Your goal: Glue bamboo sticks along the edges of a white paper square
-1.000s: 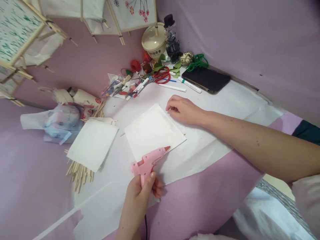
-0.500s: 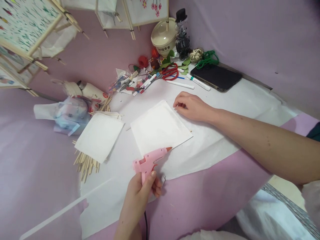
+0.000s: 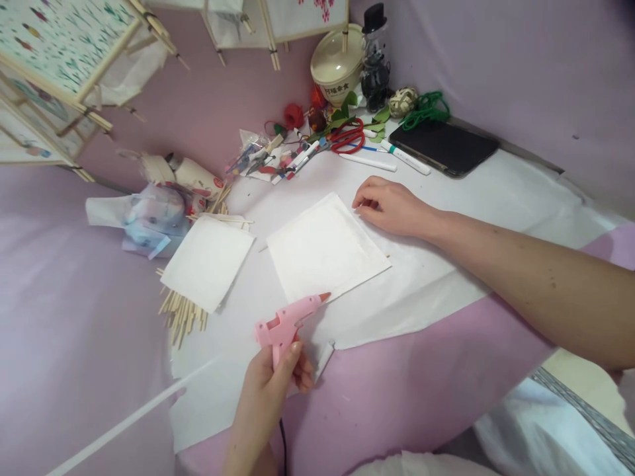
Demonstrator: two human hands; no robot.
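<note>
My left hand [image 3: 274,380] grips a pink hot glue gun [image 3: 286,322] by its handle. The orange nozzle touches the near edge of a white square sheet [image 3: 327,248] on the white table paper. My right hand [image 3: 391,208] rests with curled fingers pressing the sheet's far right corner, where a thin wooden stick runs along the edge. A second white sheet [image 3: 208,261] lies to the left, over a bundle of wooden sticks [image 3: 181,318].
At the back lie red scissors [image 3: 348,137], pens and markers [image 3: 407,158], a dark tablet [image 3: 444,147], a cream lidded pot [image 3: 337,66] and green cord. Stick-framed paper panels [image 3: 59,46] hang at upper left. A plastic-wrapped bundle [image 3: 149,215] sits at left.
The view has shifted, so everything sits a little further right and up. The glue gun's nozzle stays at the sheet's near edge. My right hand stays on the far corner.
</note>
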